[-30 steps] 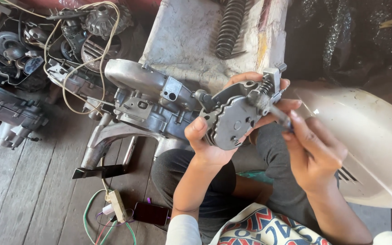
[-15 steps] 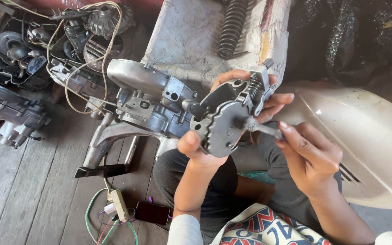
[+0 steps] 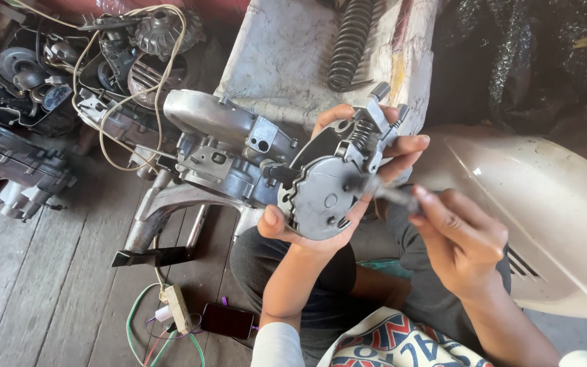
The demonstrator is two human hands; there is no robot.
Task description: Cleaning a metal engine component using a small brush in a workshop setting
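My left hand (image 3: 307,228) grips a grey metal round plate assembly (image 3: 326,194) with a notched rim and a small coil spring at its top, held up at the middle of the view. My right hand (image 3: 460,238) pinches a thin metal tool (image 3: 392,194) whose tip touches the plate's right side. Just left of the plate lies a silver engine casing (image 3: 222,146) on the wooden floor.
A black coil spring (image 3: 349,42) lies on a pale stone slab (image 3: 280,61). A white scooter body panel (image 3: 545,204) sits at right. Engine parts and wires (image 3: 90,81) crowd the upper left. A power strip (image 3: 176,307) and a dark phone (image 3: 227,320) lie near my knees.
The plate has tilted and shifted slightly left in my left hand. My right hand has drawn back a little to the right, keeping the tool against the plate.
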